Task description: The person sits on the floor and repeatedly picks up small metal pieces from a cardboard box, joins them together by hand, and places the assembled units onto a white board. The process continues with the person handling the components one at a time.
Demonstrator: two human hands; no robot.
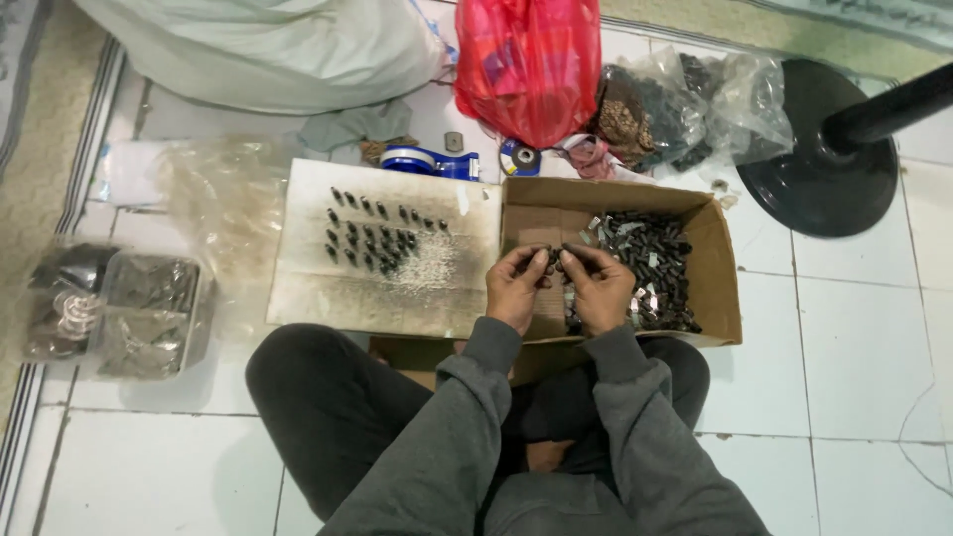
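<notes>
**Tiny dark parts, two-hand pinch job over a cardboard box**

So the person sits cross-legged on the tiled floor (854, 328), both hands meeting right over the open cardboard box (720, 268). The left hand (516, 283) and right hand (596, 283) are each closed in a fingertip pinch on a small dark piece (552, 260), held between them just above the box's near-left part. Can't make out its exact shape, too small.

The box holds a heap of similar small parts (645, 263), dark with some silvery bits mixed in. To the left, a pale board (308, 288) carries rows of the same dark pieces (372, 238) standing apart from each other, next to a patch of light grit.

My guess on handling: these look hard, stiff and very light, probably metal or plastic, so no worry about crushing. The trouble is size: easy to fumble or drop back into the heap. Best held at the ends with thumb and forefinger tips, one hand steadying.

Around: a red plastic bag (526, 69), a blue tape dispenser (427, 161), clear tubs (119, 308) at the left.
</notes>
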